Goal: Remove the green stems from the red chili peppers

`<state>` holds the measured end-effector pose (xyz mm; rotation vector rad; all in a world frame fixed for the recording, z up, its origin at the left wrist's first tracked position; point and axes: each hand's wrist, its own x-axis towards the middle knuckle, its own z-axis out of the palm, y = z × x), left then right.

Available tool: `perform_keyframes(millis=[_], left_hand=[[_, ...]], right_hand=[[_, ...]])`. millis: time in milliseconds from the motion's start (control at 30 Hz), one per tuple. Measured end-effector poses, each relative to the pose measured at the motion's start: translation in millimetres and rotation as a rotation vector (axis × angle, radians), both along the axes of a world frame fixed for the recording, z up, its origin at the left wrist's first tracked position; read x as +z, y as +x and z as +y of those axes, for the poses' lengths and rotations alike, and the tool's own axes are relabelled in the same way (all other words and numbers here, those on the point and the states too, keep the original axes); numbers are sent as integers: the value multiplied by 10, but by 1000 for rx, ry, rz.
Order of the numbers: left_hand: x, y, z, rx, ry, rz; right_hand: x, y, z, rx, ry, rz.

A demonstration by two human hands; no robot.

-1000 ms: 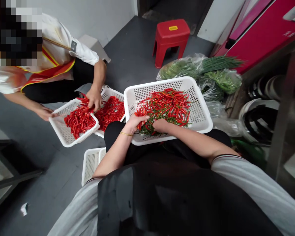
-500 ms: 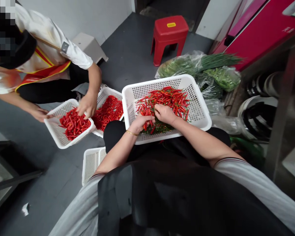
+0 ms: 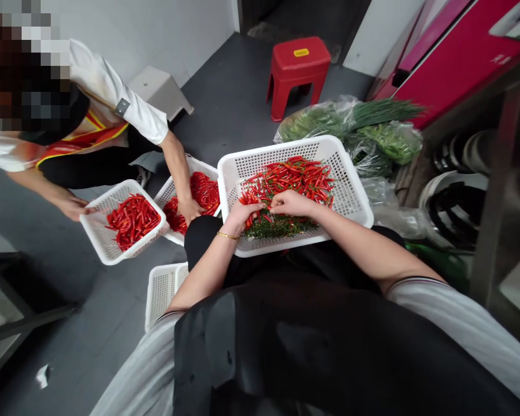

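Observation:
A large white perforated basket rests on my lap, holding a heap of red chilies with green stems piled at its near side. My left hand, with a gold bracelet on the wrist, is closed around several red chilies at the basket's near left. My right hand sits just to the right of it, fingers pinched on a chili, fingertips almost touching the left hand.
A co-worker at the left holds a small basket of chilies and reaches into a second one. An empty white basket lies on the floor. Bagged greens, a red stool and a grey stool stand beyond.
My right hand drew back from the pile to meet the left hand. The co-worker's hand moved from the small basket into the middle one.

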<state>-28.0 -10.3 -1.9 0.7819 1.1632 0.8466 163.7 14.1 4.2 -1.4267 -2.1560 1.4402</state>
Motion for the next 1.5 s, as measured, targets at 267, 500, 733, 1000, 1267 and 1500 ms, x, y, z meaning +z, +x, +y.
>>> perform_keyframes(millis=[267, 500, 733, 1000, 1267, 1500], left_hand=[[-133, 135, 22, 129, 41, 44], [77, -36, 44, 201, 42, -45], [-62, 14, -12, 53, 6, -73], [-101, 269, -64, -76, -21, -166], [-40, 228, -114, -186, -89, 95], [19, -62, -27, -17, -47, 184]], right_hand=[[-3, -175, -192, -199, 178, -41], [-198, -112, -38, 0, 174, -588], [-397, -279, 52, -149, -112, -604], [-25, -38, -125, -531, -522, 366], [-70, -65, -199, -132, 282, -377], [-431, -412, -11, 197, 138, -726]])
